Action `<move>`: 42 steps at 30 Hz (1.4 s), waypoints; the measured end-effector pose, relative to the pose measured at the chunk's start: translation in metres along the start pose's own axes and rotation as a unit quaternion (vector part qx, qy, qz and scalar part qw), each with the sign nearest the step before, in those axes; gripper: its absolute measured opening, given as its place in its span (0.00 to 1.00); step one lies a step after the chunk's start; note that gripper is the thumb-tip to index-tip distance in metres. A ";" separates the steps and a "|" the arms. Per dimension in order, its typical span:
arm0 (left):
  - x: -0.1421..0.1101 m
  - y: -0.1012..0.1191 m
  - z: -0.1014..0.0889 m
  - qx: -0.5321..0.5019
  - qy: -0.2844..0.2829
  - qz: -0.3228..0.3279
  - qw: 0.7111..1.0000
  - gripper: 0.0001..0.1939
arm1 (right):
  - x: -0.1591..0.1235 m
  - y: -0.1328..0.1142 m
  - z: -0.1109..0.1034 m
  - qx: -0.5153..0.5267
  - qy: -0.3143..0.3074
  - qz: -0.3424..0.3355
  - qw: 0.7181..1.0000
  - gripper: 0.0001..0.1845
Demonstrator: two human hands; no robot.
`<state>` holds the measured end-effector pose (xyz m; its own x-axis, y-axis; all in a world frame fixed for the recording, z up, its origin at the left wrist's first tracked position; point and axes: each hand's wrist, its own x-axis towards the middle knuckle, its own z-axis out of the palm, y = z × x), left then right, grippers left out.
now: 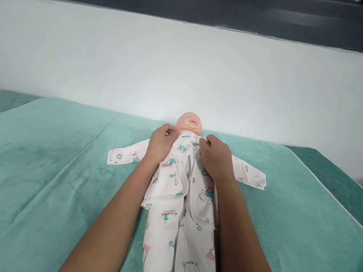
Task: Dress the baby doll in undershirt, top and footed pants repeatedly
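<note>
- Left hand (163, 144) and right hand (217, 157): each grip pinches the baby shirt (174, 179), frame centre, near the collar.
- Doll head (189, 122) lies just above.
- Uneven tugging could skew the parted front.

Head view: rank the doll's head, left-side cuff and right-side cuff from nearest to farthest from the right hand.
1. Doll's head: beyond the right hand, slightly left.
2. Right-side cuff: out to the right.
3. Left-side cuff: opposite side, past the left hand.

Soft, diffuse light brightens the white wall (189, 71), with dark, blurred vignetting at the right corners.
</note>
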<state>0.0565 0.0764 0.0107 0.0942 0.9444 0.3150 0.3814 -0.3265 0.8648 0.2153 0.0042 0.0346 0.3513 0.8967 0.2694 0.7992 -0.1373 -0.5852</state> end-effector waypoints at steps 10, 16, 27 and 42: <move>-0.010 0.030 0.001 0.009 0.119 0.079 0.990 0.06 | -0.003 0.009 -0.005 0.141 0.122 -0.018 0.982 0.16; -0.017 0.050 0.000 -0.152 0.044 0.021 0.987 0.06 | -0.001 0.012 -0.009 0.310 0.124 0.045 0.941 0.14; -0.020 0.048 0.013 -0.243 -0.035 -0.077 0.966 0.05 | -0.003 -0.005 0.011 0.329 0.055 0.017 0.943 0.08; -0.017 0.039 0.016 -0.147 0.023 -0.030 0.988 0.07 | 0.008 0.001 0.014 0.158 0.034 -0.039 0.986 0.04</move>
<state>0.0846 0.0484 0.0324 0.0351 0.9616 0.2721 0.1000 -0.2743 0.9564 0.2121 0.0167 0.0253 0.3353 0.8678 0.3667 0.6375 0.0776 -0.7666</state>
